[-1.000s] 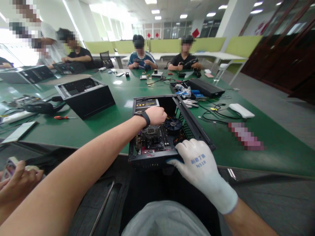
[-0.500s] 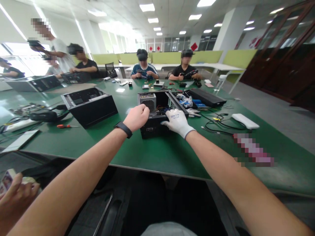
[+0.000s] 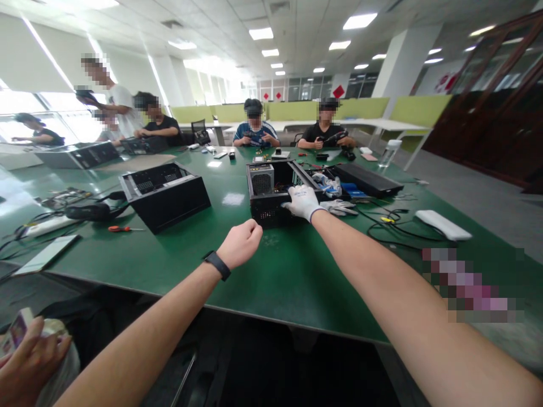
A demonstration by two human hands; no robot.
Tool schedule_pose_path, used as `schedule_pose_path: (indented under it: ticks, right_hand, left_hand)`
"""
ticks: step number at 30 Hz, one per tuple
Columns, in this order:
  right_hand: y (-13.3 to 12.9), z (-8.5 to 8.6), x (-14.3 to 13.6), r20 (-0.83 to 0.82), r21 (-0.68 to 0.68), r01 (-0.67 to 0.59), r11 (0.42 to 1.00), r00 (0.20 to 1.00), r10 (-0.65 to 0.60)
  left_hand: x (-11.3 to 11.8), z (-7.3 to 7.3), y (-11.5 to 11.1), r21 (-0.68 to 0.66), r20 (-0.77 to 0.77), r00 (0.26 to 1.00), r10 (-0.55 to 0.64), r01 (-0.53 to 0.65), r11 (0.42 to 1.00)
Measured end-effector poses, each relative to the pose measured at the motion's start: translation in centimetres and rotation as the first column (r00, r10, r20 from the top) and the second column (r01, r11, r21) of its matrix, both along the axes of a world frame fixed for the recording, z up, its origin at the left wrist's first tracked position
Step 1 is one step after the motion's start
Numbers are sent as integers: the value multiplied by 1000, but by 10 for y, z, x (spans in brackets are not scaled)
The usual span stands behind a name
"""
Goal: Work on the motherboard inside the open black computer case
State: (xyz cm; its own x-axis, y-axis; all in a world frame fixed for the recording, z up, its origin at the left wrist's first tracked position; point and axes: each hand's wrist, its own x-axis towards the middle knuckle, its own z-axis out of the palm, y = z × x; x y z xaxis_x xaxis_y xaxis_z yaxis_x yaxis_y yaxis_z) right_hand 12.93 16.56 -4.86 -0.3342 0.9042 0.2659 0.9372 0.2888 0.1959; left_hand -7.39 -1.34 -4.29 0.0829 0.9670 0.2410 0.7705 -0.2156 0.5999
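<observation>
An open black computer case lies in front of me, with a grey power supply showing inside at its left. My right hand, in a white work glove, grips the near right edge of the case, its thumb on the front face. My left hand, bare with a dark watch band on the wrist, is closed just below the near left corner of the case, apart from it. Its fingertips are turned away, so anything inside them is hidden.
Another black case stands tilted at left, near an orange screwdriver. Gloves, a black panel, cables and a white power bank-like block lie at right. Several people work around the green table; a hand holds a phone at lower left.
My left hand has come off the case's near left edge and dropped toward me. My right hand stays on the case. The view has tilted slightly upward.
</observation>
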Motion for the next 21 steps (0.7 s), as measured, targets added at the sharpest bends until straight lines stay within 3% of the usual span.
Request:
schedule_pose_path:
  ticks: [5,14,17,21]
  right_hand:
    - [-29,-6,2,-4,20,-17,1000,1000,17]
    - [-128,-7,16,-40,31,-62,998,997,63]
    - [-168,-7,23,-45,34,-76,997,996,78]
    - [-222,-9,33,-51,31,-101,994,993,103]
  left_hand:
    - [2,11,-3,10,27,1000,13,-13,1000]
    - [21,66,-8,26,34,999,21,-22,999]
    - [35,70,-2,-46,-27,999,-22,20,999]
    - [55,61,5,-187,-223,969,-107,65,980]
